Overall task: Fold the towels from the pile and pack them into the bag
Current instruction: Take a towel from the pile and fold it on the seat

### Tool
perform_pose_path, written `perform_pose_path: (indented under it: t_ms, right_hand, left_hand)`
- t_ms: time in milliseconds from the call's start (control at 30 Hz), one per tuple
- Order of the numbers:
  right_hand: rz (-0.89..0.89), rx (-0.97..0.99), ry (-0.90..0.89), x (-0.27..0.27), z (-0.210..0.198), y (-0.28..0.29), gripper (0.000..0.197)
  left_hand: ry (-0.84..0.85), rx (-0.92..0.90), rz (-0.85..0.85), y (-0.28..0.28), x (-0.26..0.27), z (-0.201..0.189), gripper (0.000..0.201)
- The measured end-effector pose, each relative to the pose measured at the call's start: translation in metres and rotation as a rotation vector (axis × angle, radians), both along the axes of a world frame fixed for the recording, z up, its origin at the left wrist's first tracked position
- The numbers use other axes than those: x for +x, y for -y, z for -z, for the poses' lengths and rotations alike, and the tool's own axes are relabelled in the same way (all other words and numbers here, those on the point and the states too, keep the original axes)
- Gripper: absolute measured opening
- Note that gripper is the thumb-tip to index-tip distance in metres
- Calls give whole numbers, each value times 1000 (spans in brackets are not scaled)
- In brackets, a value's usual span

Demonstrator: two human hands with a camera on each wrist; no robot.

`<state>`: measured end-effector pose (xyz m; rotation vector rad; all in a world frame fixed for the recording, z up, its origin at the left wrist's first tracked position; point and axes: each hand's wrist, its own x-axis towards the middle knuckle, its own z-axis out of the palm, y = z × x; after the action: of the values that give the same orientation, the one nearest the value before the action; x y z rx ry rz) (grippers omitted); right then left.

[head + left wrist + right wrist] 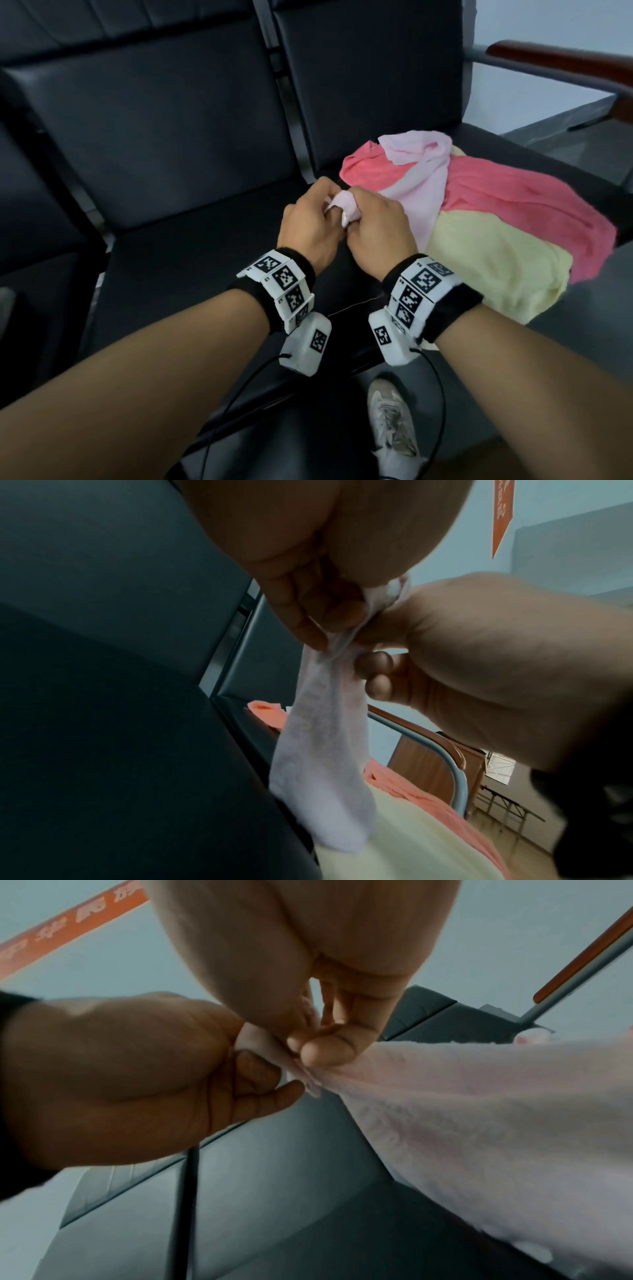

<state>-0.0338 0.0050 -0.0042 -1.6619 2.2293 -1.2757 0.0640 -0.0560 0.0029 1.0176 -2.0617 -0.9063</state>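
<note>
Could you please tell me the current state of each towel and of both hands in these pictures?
light pink towel: unfolded, one end lifted and bunched between both hands, the rest trailing over the pile
coral pink towel: crumpled on the seat, unfolded
pale yellow towel: lying loosely on the seat, unfolded
left hand: pinches the light pink towel's end
right hand: grips the same end
</note>
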Motion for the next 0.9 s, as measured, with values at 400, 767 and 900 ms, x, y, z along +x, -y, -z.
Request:
perform_pose_path:
  t_ms: [400,767,900]
  right_hand:
    - [-178,-280,186,60,-30,32,26]
    - [-491,-268,415,118,-64,43,35]
    - [-544,-275,462,131,-69,50,41]
  left_hand:
    - [-200,-4,-8,14,75,-9,20]
    - [237,-2,-137,52,125,12,15]
    - [171,123,-251,56,146,13,20]
